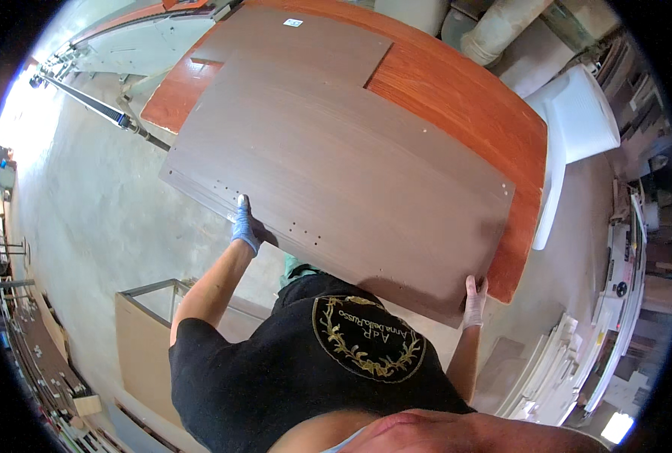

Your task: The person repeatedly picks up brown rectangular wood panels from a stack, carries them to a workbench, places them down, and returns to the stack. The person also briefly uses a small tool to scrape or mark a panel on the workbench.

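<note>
A large brown wood-grain panel (343, 174) with small drilled holes lies slantwise before me, its near edge overhanging toward my body. My left hand (245, 226), in a blue glove, grips that near edge left of the middle. The thumb presses on the top face; the fingers are hidden underneath. At the near right corner, my right hand (475, 300) in a pale, see-through glove holds the panel's edge. Beneath, toward the far side, a second brown panel (306, 45) with a white label shows on a reddish-brown wooden tabletop (457, 113).
A roll of white foam sheeting (577, 113) hangs past the tabletop's right end. A black-and-grey pole (102, 106) reaches in from the left. A box-like frame with a tan side (143, 340) stands at my left. Stacked white boards (547, 370) lean at the right.
</note>
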Tool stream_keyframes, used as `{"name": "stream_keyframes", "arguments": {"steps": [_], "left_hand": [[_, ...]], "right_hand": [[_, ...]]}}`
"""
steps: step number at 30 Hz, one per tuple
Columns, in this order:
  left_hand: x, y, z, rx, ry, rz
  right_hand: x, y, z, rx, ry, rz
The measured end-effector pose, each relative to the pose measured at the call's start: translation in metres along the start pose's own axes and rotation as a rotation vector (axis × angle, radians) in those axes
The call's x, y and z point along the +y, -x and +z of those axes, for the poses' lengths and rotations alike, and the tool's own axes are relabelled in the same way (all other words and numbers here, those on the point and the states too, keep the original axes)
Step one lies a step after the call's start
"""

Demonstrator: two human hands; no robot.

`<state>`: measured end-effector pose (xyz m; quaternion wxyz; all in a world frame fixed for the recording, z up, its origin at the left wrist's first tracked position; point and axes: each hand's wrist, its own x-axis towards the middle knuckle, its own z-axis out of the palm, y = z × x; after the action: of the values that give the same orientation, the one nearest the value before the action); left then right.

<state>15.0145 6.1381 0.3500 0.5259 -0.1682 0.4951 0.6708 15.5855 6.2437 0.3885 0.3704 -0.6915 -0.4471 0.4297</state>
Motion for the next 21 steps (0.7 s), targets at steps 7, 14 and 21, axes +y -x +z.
{"name": "stream_keyframes", "arguments": {"steps": [7,14,21], "left_hand": [[-0.050,0.086,0.007,-0.057,-0.209,-0.108],[-0.095,0.137,0.008,-0.035,-0.057,-0.623],[-0.118,0.094,0.038,-0.054,-0.193,-0.546]], "right_hand": [[0.008,-0.016,-0.059,0.109,0.274,0.024],[-0.002,-0.028,-0.064,0.412,0.782,-0.286],[-0.015,-0.074,-0.051,0.702,0.991,-0.116]]}}
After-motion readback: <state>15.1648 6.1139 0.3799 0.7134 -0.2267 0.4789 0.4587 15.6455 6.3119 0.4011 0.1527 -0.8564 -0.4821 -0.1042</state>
